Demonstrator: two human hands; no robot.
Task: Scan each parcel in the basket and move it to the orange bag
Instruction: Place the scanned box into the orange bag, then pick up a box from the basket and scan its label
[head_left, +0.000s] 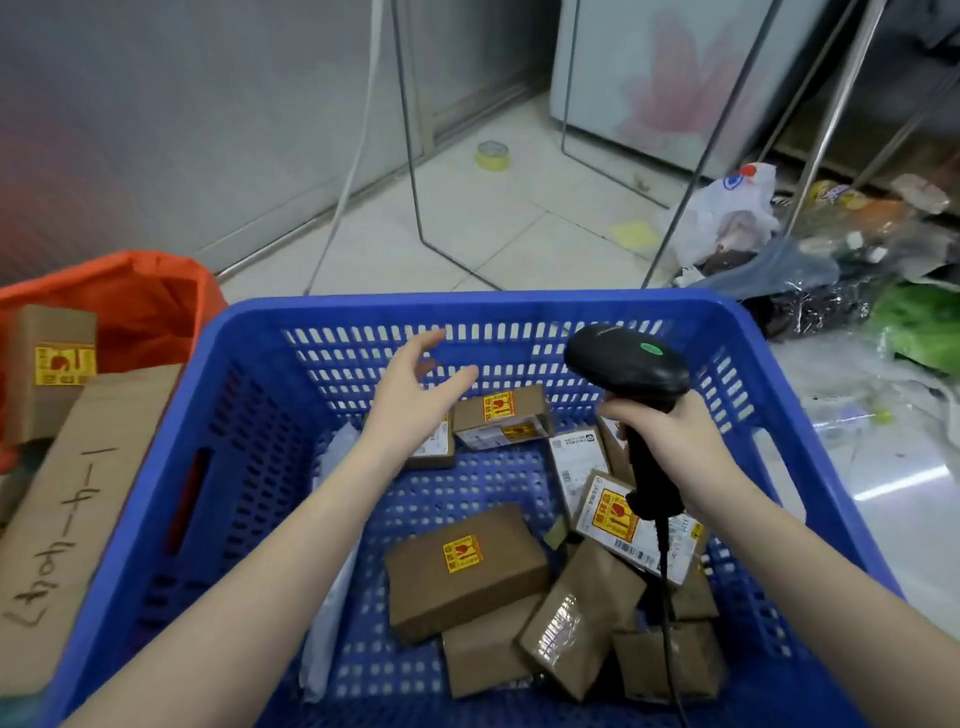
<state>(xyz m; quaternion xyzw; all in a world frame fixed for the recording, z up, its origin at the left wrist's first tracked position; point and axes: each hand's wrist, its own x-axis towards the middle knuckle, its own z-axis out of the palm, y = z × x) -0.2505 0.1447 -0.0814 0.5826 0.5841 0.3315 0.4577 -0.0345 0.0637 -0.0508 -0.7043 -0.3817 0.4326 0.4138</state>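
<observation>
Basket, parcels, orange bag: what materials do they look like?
Basket: blue moulded plastic, slightly glossy, with perforated walls. Parcels: brown cardboard, matte; one parcel wrapped in shiny clear tape. Orange bag: thin crinkled film or woven plastic, hard to say which.

The basket (519, 306) is showing blue. Brown boxes (465, 569) below the fingers (426, 343) are wearing yellow-and-red stickers. The bag (130, 291) is glowing orange.
</observation>
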